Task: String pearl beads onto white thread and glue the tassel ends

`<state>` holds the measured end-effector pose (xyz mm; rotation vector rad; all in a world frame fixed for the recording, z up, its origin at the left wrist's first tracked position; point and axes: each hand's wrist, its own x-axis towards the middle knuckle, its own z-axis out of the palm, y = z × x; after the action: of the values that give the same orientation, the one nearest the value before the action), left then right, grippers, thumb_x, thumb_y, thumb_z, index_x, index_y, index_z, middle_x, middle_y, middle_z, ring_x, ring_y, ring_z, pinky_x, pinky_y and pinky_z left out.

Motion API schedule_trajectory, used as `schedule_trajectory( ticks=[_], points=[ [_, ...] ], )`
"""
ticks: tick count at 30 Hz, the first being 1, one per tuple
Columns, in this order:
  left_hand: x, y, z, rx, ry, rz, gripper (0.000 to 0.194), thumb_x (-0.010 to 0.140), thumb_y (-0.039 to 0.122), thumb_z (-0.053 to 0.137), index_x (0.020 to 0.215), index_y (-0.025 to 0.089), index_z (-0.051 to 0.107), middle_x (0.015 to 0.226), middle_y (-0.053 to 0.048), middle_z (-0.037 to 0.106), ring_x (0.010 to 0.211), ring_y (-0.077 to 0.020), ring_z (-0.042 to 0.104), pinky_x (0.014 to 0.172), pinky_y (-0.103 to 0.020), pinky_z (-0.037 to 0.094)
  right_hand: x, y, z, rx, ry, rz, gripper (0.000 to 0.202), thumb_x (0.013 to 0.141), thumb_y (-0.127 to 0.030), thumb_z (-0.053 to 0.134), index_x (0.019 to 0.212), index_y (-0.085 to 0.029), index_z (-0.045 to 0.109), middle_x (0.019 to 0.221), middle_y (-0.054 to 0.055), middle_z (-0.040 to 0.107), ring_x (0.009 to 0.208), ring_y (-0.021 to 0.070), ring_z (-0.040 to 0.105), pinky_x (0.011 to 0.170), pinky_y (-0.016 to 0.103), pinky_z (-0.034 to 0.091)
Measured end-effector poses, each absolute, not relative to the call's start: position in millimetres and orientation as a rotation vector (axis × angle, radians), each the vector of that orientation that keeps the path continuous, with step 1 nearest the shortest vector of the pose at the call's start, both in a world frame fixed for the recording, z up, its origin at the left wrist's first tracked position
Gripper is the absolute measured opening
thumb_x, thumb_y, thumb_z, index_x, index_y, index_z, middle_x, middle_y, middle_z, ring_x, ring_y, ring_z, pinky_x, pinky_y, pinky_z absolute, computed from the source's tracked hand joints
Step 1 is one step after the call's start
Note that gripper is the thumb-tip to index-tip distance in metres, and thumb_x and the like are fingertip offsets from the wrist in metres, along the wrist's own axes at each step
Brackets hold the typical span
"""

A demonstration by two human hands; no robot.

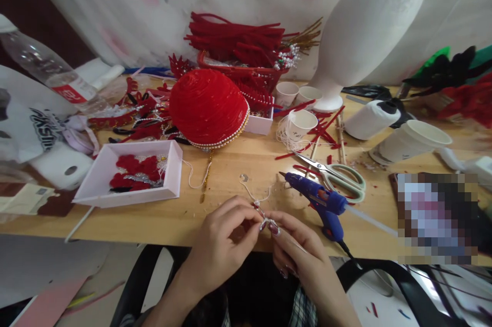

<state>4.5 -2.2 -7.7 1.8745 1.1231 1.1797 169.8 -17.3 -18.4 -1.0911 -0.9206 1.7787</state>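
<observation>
Near the table's front edge, my left hand (233,229) and my right hand (294,242) come together, fingertips pinched on a small string of white beads (266,221). A thin white thread (251,193) trails from the beads onto the wood. Exactly how the beads are joined is too small to tell. Right of my hands lies a blue hot glue gun (317,196), a clear glue stick in its back end. Behind it are scissors (338,176) with pale green handles. A domed red cap (209,109) edged with pearl trim sits beyond my left hand.
On the left stand a white box (175,176) of red flowers and a plastic bottle (57,65). At the back are a red basket (265,75) of red stems and a white foam head (369,29). Paper cups (411,142), a thread cone (371,119) and a blurred phone stand right.
</observation>
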Motion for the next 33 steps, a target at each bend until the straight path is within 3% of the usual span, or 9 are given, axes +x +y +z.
schedule_trajectory(
  ticks=[7,20,28,33],
  points=[
    [-2,-2,-8,1.662,1.203,0.984,0.013,0.088,0.012,0.060,0.081,0.021,0.067,0.073,0.002,0.057,0.064,-0.0118,0.055,0.056,-0.020,0.044,179,-19,-12,-1.169,-1.280,1.699,0.042,0.097,-0.053,0.058,0.111,-0.016,0.072,0.056,-0.007,0.041,0.049,0.0078,0.035,0.046,0.022,0.027],
    [-9,-2,-6,1.566,1.159,0.741,0.014,0.096,0.028,0.057,0.086,0.022,0.065,0.081,0.002,0.056,0.073,-0.0134,0.053,0.064,-0.024,0.041,183,-19,-14,-1.172,-1.665,1.429,0.034,0.105,-0.037,0.043,0.106,-0.016,0.070,0.057,-0.005,0.047,0.050,0.0097,0.042,0.051,0.023,0.035],
    [-5,-5,-3,1.534,1.131,0.797,0.015,0.099,0.024,0.052,0.085,0.022,0.058,0.080,0.003,0.056,0.072,-0.0125,0.054,0.065,-0.022,0.044,182,-19,-14,-1.155,-1.646,1.427,0.032,0.104,-0.032,0.045,0.107,-0.015,0.072,0.054,-0.006,0.048,0.046,0.0085,0.042,0.049,0.021,0.035],
    [-3,-7,-6,1.671,1.161,0.999,0.013,0.095,0.013,0.057,0.087,0.021,0.063,0.081,0.003,0.062,0.075,-0.0102,0.061,0.065,-0.018,0.048,182,-20,-15,-1.190,-1.610,1.400,0.034,0.103,-0.033,0.046,0.110,-0.013,0.073,0.050,-0.007,0.047,0.042,0.0078,0.042,0.046,0.020,0.034]
  ],
)
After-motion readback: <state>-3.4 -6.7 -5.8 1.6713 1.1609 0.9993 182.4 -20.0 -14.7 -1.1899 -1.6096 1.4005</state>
